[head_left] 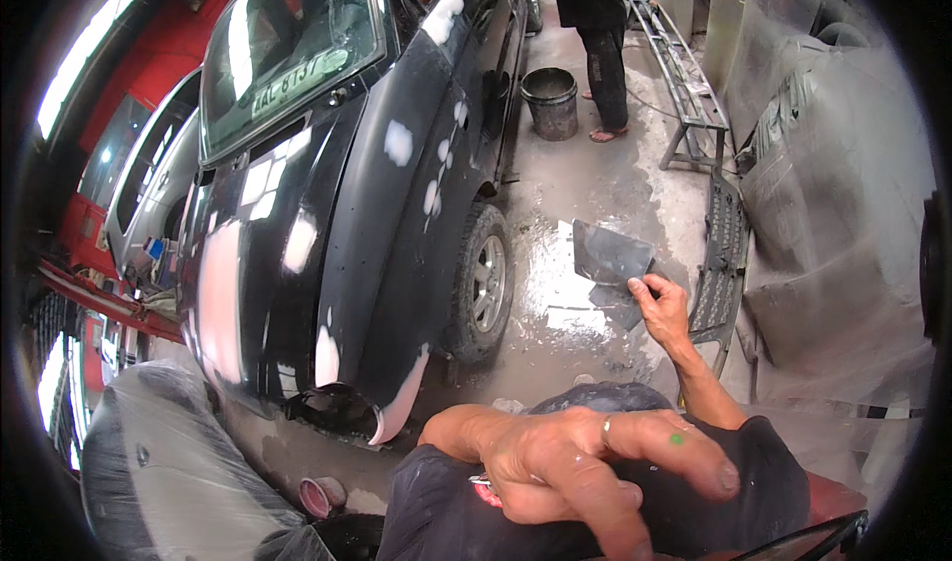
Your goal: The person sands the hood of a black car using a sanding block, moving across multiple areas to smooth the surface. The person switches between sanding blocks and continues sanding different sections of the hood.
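Note:
My right hand (662, 308) is closed, pinching the corner of a dark grey sheet of sandpaper (610, 251) between thumb and fingers. A second dark piece (617, 305) shows just below that sheet; whether it is held too, I cannot tell. Large and close in front of me, my left hand (565, 457) reaches across my body with fingers stretched and apart, a ring on one finger and a green spot on it. A small red and silver patch (486, 490) peeks out beside that hand, too covered to name. To the left stands a black car (397, 214) with white and pinkish filler patches.
Farther back, a person (600, 45) in dark clothes stands by a black bucket (550, 103). A metal rack (674, 55) and a black grille panel (719, 253) line the right, beside plastic-draped parts (833, 224). A small reddish cup (322, 497) lies lower left. The floor (535, 199) looks wet.

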### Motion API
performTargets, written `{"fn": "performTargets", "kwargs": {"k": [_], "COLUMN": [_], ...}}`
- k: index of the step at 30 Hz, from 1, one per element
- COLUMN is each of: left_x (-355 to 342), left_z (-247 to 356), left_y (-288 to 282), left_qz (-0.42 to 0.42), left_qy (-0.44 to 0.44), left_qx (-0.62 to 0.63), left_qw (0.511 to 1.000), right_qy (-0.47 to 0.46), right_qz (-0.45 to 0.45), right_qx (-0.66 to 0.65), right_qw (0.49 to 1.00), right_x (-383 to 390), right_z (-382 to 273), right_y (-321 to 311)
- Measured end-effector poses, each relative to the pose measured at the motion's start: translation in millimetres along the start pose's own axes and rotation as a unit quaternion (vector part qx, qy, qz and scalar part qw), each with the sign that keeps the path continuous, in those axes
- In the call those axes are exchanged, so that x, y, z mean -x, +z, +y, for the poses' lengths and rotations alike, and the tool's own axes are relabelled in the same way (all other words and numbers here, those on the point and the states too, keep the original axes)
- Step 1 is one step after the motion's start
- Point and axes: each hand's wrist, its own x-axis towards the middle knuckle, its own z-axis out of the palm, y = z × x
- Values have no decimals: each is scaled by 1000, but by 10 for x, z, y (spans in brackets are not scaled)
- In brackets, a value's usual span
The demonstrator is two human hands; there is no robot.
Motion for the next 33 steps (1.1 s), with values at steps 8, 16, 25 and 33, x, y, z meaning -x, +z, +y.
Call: {"fn": "performTargets", "kwargs": {"k": [8, 16, 25, 33], "left_x": [-282, -28, 1026, 1473], "left_z": [-192, 38, 311, 529], "left_y": [221, 143, -1353, -1269], "left_qz": [4, -15, 358, 276], "left_qy": [166, -104, -284, -191], "left_qx": [-65, -49, -707, -811], "left_qw": [984, 993, 539, 480], "right_qy": [-22, 3, 63, 43], "right_qz": [-25, -47, -79, -242], "right_qx": [-10, -69, -355, -218], "right_qw": [999, 997, 929, 945], "right_x": [2, 57, 30, 243], "right_z": [-123, -122, -496, -610], "right_y": [71, 91, 253, 518]}}
